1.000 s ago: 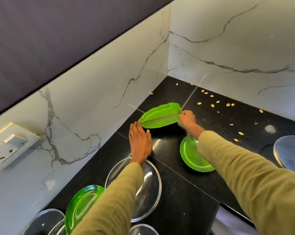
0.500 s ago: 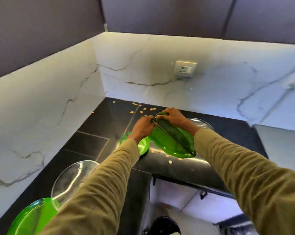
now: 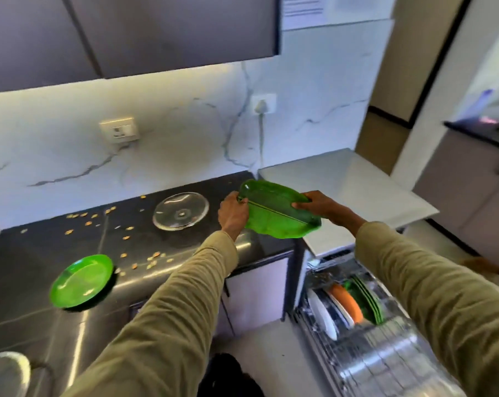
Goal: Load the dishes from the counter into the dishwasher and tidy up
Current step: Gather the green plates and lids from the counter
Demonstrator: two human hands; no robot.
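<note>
We hold the green leaf-shaped plate [image 3: 277, 213] with both hands, up off the black counter [image 3: 42, 250], over its right end; our left hand [image 3: 233, 212] pinches the plate's left tip, fingers curled over the rim; our right hand [image 3: 314, 204] grips the right edge, thumb on top and fingers wrapped beneath. Left of the plate a clear glass plate [image 3: 181, 211] lies flat on the counter; farther left and nearer, a round green plate [image 3: 82, 280] sits close to the counter's near edge; small yellow seeds [image 3: 79, 215] are scattered between and behind them. At the near left corner a pale round dish [image 3: 4, 373] shows only in part. Below right, the dishwasher rack [image 3: 371, 362] stands pulled out, with white, orange and green plates [image 3: 348, 305] upright in its far rows. On the marble wall are a socket [image 3: 119, 130] and a plugged-in cable [image 3: 261, 130].
</note>
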